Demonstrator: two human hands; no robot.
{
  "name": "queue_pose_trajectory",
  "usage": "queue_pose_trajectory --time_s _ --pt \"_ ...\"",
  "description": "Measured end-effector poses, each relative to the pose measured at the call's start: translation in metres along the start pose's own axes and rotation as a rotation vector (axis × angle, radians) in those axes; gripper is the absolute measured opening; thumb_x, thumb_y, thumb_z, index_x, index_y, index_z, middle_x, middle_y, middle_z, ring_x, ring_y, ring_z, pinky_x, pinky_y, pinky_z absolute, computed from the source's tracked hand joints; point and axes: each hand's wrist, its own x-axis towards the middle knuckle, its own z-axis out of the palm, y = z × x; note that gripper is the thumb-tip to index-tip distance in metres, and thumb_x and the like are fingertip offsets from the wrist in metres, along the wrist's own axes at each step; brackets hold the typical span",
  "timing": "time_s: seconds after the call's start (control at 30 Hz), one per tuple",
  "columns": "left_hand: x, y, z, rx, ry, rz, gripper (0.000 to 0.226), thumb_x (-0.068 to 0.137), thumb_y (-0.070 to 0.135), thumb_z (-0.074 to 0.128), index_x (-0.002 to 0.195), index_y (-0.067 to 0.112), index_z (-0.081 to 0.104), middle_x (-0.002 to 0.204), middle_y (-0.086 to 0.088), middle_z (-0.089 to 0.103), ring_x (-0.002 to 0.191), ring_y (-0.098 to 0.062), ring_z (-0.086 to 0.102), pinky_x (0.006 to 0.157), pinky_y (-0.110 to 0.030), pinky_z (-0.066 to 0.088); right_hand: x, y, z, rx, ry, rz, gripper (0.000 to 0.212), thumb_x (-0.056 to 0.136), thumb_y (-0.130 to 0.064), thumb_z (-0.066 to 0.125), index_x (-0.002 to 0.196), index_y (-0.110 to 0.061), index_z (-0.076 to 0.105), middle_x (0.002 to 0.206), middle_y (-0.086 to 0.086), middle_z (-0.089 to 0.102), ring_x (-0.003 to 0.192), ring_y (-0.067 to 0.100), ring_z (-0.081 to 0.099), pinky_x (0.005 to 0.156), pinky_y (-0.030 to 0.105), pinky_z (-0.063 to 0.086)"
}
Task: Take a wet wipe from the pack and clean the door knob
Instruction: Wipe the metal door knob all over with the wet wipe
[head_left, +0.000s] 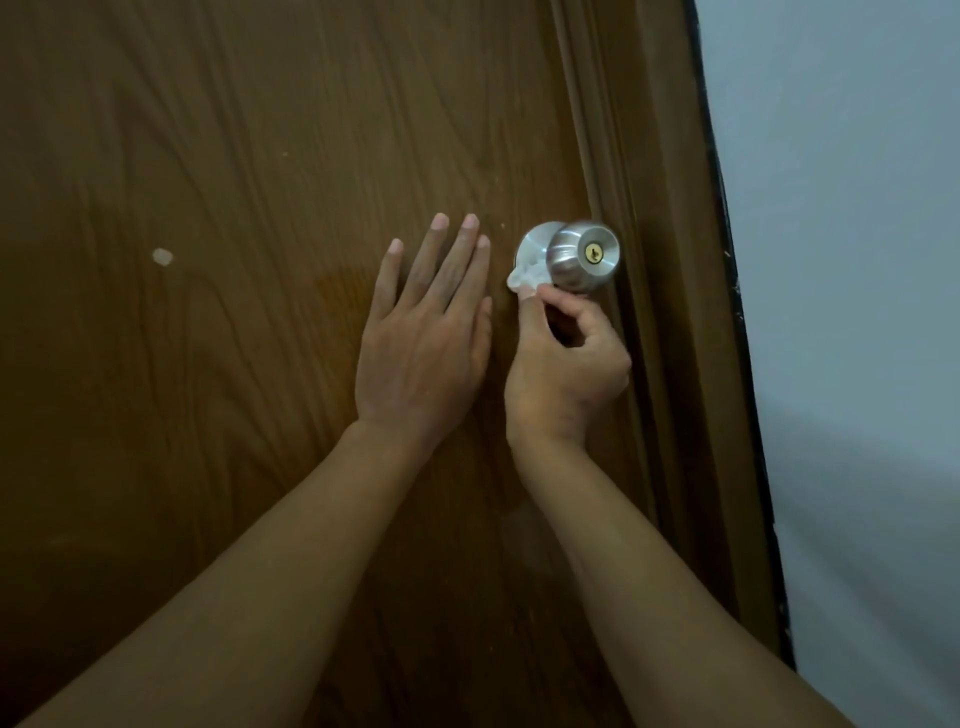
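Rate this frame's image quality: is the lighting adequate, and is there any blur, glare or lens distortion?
Head view: dim, warm light, with the door dark and the forearms in shadow; the wall is brighter; soft overall, and the wipe in the right hand is smeared; mild highlights on the knob, no harsh glare; the wide lens bows the door frame; the left hand reads clearly.

right hand (563, 364) pinches wet wipe (524, 278) against door knob (582, 255); left hand (423, 338) flat on door (234, 208).
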Motion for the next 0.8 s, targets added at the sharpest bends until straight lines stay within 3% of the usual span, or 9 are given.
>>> queue_pose_trajectory --time_s 0.1,0.3,0.43,0.57,0.67,0.8 --pt "0.0 0.001 0.0 -0.011 0.004 -0.013 0.051 0.108 0.029 0.036 0.154 0.007 0.037 0.163 -0.009 0.032 0.153 -0.024 0.021 0.125 -0.047 0.011 0.003 -0.002 -0.003 0.114 0.104 0.161 0.022 0.079 -0.019 0.085 0.089 -0.021 0.065 0.083 -0.006 0.073 0.077 -0.002 0.071 0.067 0.017 0.059" --pt "0.0 0.001 0.0 0.01 0.002 -0.009 0.05 0.108 0.029 0.036 0.154 0.008 0.037 0.162 -0.009 0.032 0.153 -0.025 0.021 0.125 -0.047 0.012 0.005 -0.026 0.016 0.277 0.094 0.368 0.031 0.072 -0.019 0.089 0.09 -0.016 0.064 0.083 -0.005 0.074 0.074 -0.001 0.072 0.064 0.014 0.056" --pt "-0.001 0.001 0.0 -0.001 -0.002 -0.016 0.051 0.108 0.03 0.035 0.154 0.009 0.037 0.163 -0.009 0.031 0.153 -0.024 0.021 0.125 -0.047 0.012 0.005 -0.029 0.009 0.315 0.068 0.495 0.026 0.072 -0.016 0.088 0.092 -0.016 0.071 0.076 -0.008 0.077 0.073 -0.003 0.073 0.074 0.023 0.061" --pt "-0.001 0.0 0.0 0.002 -0.004 -0.017 0.051 0.108 0.03 0.036 0.154 0.009 0.036 0.163 -0.009 0.03 0.154 -0.024 0.02 0.124 -0.046 0.01 0.004 -0.031 0.006 0.345 0.054 0.556 0.018 0.078 -0.016 0.085 0.092 -0.02 0.074 0.084 -0.008 0.078 0.079 0.001 0.073 0.054 0.01 0.053" --pt "0.0 0.0 0.0 0.011 -0.001 -0.014 0.05 0.108 0.03 0.035 0.154 0.008 0.037 0.163 -0.009 0.031 0.154 -0.024 0.02 0.124 -0.046 0.01 0.003 -0.039 0.015 0.358 0.042 0.586 0.011 0.079 -0.02 0.085 0.083 -0.023 0.075 0.082 -0.008 0.078 0.076 0.001 0.073 0.054 0.01 0.052" --pt "0.0 0.001 0.0 -0.004 0.004 -0.014 0.051 0.108 0.03 0.035 0.154 0.008 0.037 0.163 -0.009 0.032 0.153 -0.024 0.021 0.125 -0.047 0.012 0.003 -0.031 0.003 0.309 0.067 0.566 0.013 0.081 -0.018 0.082 0.091 -0.024 0.076 0.088 -0.008 0.078 0.082 0.003 0.073 0.058 0.011 0.054"
